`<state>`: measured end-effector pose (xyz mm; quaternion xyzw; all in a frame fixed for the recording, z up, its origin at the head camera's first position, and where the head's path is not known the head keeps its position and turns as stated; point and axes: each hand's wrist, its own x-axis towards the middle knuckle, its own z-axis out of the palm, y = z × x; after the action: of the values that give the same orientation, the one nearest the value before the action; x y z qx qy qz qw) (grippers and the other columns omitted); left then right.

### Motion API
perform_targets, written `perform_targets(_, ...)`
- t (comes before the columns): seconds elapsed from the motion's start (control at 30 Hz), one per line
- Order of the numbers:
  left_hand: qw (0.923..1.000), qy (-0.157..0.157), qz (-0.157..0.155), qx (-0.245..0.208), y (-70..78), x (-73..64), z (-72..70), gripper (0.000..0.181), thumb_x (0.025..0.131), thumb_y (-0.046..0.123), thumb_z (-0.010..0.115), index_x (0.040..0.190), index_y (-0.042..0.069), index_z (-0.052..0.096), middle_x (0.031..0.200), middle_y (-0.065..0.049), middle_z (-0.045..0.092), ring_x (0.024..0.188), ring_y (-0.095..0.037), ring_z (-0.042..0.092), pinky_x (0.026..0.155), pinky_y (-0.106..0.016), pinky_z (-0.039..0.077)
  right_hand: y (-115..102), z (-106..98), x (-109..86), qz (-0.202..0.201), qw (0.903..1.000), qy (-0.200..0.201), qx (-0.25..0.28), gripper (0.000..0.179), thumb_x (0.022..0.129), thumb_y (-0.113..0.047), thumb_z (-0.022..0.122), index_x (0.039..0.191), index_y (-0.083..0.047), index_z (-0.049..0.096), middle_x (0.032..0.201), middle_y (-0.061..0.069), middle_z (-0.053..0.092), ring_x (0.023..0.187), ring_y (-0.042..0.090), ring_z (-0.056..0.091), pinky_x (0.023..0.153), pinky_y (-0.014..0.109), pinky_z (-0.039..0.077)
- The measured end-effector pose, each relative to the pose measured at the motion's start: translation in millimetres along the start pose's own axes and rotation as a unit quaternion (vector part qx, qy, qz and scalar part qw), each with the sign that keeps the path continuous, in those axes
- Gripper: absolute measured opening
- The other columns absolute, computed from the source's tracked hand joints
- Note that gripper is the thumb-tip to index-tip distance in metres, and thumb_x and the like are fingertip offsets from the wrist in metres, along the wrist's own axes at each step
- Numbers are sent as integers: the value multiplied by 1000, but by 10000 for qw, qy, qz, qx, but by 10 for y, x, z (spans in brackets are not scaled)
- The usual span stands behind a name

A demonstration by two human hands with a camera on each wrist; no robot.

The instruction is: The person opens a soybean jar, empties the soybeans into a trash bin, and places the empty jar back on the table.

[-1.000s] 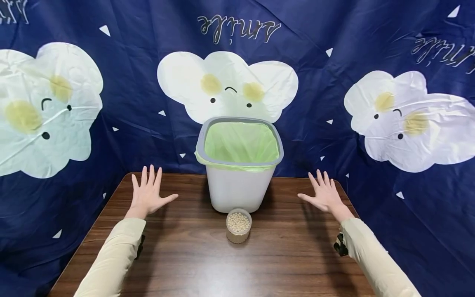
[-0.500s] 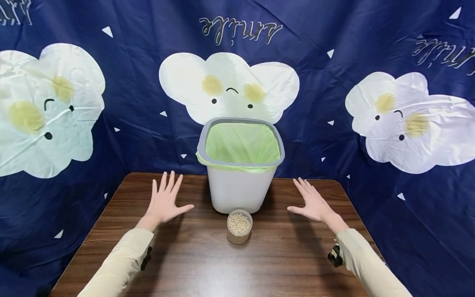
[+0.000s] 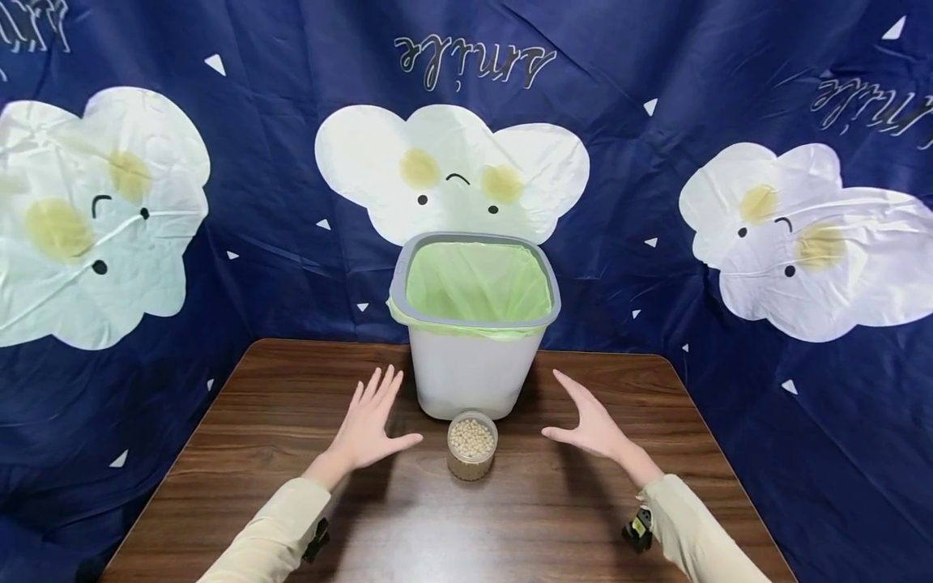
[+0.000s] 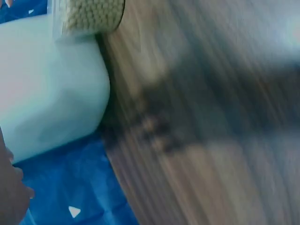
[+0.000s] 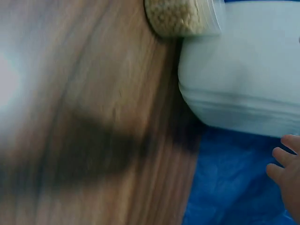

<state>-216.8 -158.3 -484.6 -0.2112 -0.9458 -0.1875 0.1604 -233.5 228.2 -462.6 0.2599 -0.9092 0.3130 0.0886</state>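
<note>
Table (image 3: 255,421): dark brown wood grain with rounded far corners.
Cloth (image 3: 627,48): deep blue and creased, rising behind the table and along its left and right sides.
Clouds (image 3: 452,146): three white prints with yellow cheeks, the middle one upside down.
Lettering (image 3: 474,61): "smile," inverted above the middle cloud.
Triangles (image 3: 215,65): small, white, scattered across the blue.
Glare (image 3: 459,538): pale light on the table.

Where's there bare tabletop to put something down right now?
Bare table lies on the near side of the jar, between the sleeves, and at the far corners, outward of the left hand and right hand. Crowded: the middle, where the jar stands right in front of the bin, between both hands.
</note>
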Motion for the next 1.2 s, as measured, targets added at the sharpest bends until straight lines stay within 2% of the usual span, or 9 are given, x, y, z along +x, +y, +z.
perform_targets(0.13,9990,194,98,-400,125,-14,144,103,67,60,66,141,0,27,146,-20,24,135,-36,18,104,-57,16,-49,146,-61,-77,9984,277,488,89,67,-29,80,140,-6,33,138,13,41,126,30,39,99,47,34)
perform_targets(0.3,9965,156,23,-820,279,-49,318,101,68,56,67,141,-1,27,145,-20,25,133,-36,23,105,-55,20,-79,373,-124,-290,9937,522,946,87,63,-18,83,136,-2,38,133,17,46,121,32,44,97,49,35)
perform_targets(0.53,9887,-48,-253,-1479,450,-78,507,100,68,52,70,142,1,25,144,-19,29,127,-37,33,101,-51,31,-70,671,-202,-224,9923,544,1093,87,62,-23,83,136,-8,40,132,10,49,119,26,46,97,40,38)
perform_targets(0.67,9849,-241,-511,-1637,489,-93,592,102,67,54,71,143,3,25,144,-16,31,128,-36,34,102,-48,31,-86,814,-207,-138,9902,471,1305,88,62,-22,84,136,-8,40,132,10,49,119,27,46,96,44,38)
perform_targets(0.77,9838,-345,-579,-1663,502,-91,644,102,67,56,70,143,4,26,144,-14,32,128,-34,33,102,-47,31,-197,842,-203,-38,9857,428,1629,86,62,-15,83,134,-2,40,130,17,49,118,33,46,94,51,37)
perform_targets(0.93,9808,-472,-590,-1800,510,-79,702,97,66,52,73,141,6,32,141,-13,37,126,-32,38,100,-45,34,-352,873,-208,111,9787,330,2023,82,62,-6,82,131,9,39,126,28,48,117,42,44,93,56,35)
perform_targets(1.07,9775,-535,-688,-1923,501,-73,749,92,64,46,76,138,7,37,137,-12,43,122,-31,43,97,-45,38,-237,1048,-212,53,9754,388,2169,82,62,-5,82,130,10,38,123,31,48,114,44,45,92,55,36)
perform_targets(1.2,9741,-523,-786,-2052,484,-47,801,89,63,44,77,135,6,41,130,-12,50,119,-30,47,95,-45,39,-23,1273,-211,-22,9826,450,1800,83,60,-11,83,129,9,41,122,27,51,112,38,49,93,48,40)
